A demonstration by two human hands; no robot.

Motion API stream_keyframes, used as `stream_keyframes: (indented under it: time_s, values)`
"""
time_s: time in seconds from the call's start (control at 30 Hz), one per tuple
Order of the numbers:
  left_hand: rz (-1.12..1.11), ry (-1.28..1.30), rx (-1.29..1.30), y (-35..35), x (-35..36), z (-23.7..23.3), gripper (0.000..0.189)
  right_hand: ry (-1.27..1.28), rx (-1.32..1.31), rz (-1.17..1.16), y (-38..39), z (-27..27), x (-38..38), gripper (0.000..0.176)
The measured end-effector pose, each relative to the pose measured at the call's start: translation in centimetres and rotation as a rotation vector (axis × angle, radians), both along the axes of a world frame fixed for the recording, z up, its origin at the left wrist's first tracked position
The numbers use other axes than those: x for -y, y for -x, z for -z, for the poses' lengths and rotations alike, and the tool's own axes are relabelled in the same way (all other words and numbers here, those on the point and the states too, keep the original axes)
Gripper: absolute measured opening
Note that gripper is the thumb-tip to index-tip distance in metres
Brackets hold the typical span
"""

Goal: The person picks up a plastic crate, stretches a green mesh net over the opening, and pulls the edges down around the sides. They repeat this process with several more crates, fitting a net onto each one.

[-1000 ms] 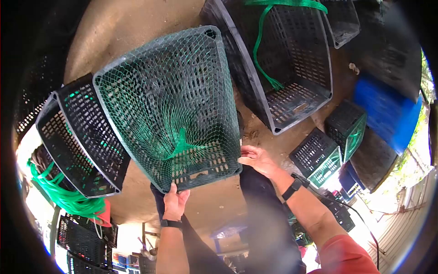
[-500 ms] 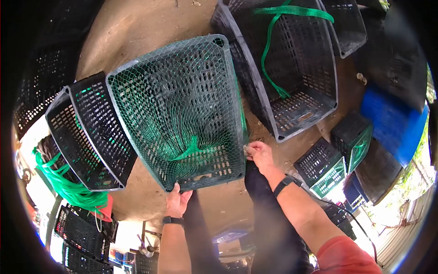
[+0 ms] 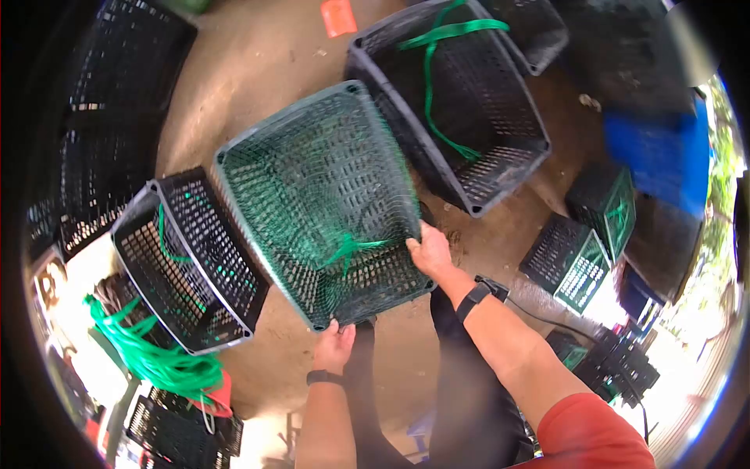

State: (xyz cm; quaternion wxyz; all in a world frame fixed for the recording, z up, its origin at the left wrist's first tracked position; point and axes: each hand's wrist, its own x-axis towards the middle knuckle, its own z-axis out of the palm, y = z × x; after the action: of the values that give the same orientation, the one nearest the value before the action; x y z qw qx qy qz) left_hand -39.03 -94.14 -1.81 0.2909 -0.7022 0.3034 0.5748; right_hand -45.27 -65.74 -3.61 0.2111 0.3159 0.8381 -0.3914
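Observation:
A black plastic crate (image 3: 376,301) is in front of me, its open top covered by green netting (image 3: 273,187). The netting draws together into a gathered green knot (image 3: 346,248) that sags into the crate. My left hand (image 3: 334,348) holds the near edge of the crate around its left corner, thumb showing at the rim. On the right side, my right hand (image 3: 431,250) is closed around the crate's rim and the net edge there. Most fingers of both hands are hidden beneath or behind the rim.
A larger black crate (image 3: 449,176) with a green strap (image 3: 428,86) stands at upper right. Nested black crates (image 3: 187,270) sit at left, beside a bundle of green strips (image 3: 152,352). Netted crates (image 3: 556,254) and a blue sheet (image 3: 652,160) are farther right. An orange piece (image 3: 338,17) lies on the ground.
My right hand has gone from pinching at the net's edge to grasping the crate's rim. The netted crate has shifted and tilted slightly, and my view has turned.

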Motion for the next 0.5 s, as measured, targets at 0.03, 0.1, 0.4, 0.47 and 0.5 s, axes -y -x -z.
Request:
stream_keyframes:
  time_s: [0.03,0.1,0.4,0.47,0.5]
  values:
    - [0.032,-0.020,-0.012,0.1,1.6,-0.5,0.019,-0.061,-0.019,-0.027,0.3,-1.4,0.7,0.045]
    - [0.130,-0.183,-0.266,-0.2,4.4,-2.3,0.020,-0.130,0.038,-0.023,0.7,-5.2,2.2,0.047]
    - [0.477,-0.060,-0.427,-1.5,4.5,-17.5,0.025,0.052,-0.100,0.291,-6.0,-17.4,2.0,0.053]
    - [0.320,-0.050,-0.296,-0.4,-0.7,-24.4,0.023,0.127,-0.153,0.357,-9.1,-19.5,1.1,0.049]
    - [0.384,-0.066,-0.330,-1.7,-0.8,-26.1,0.023,0.120,-0.152,0.387,-10.5,-21.2,0.5,0.049]
